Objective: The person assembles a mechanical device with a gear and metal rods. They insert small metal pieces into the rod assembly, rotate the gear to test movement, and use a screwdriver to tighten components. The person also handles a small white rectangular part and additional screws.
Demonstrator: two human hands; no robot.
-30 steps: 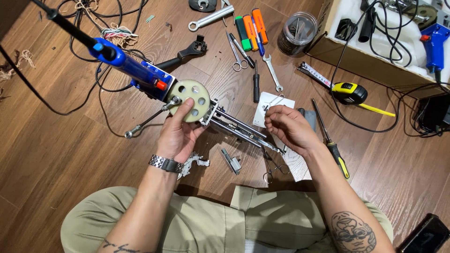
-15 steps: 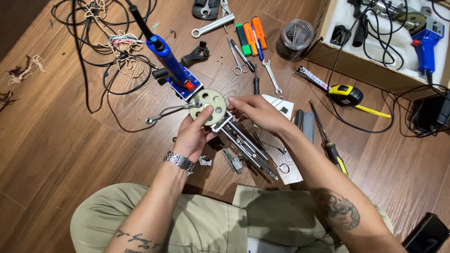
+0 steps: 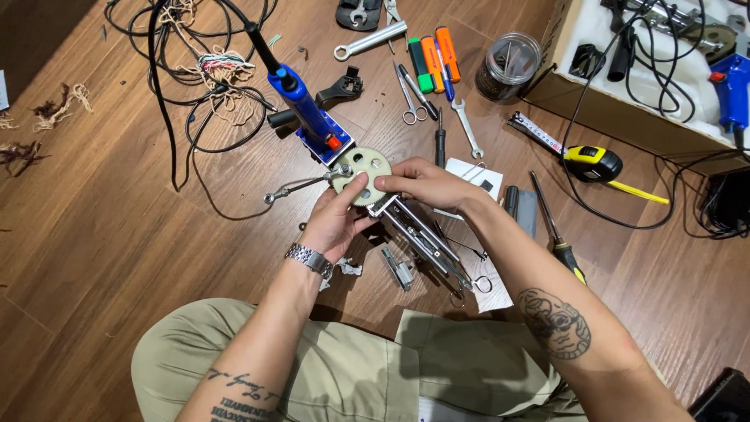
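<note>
I have the left hand cupped under the pale gear, thumb pinching its face, while the right hand grips its rim from 3 o'clock, steadying it just above the floor. The attached rods trail toward 5 o'clock, and the blue tool lies at 11 o'clock, within easy reach.

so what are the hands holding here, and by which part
Both hands, left hand and right hand, grip the metal mechanism at its pale toothed gear wheel.

My right hand has left the paper and metal rods, moving up to meet my left hand on the pale gear wheel, fingertips now touching its rim.
</note>
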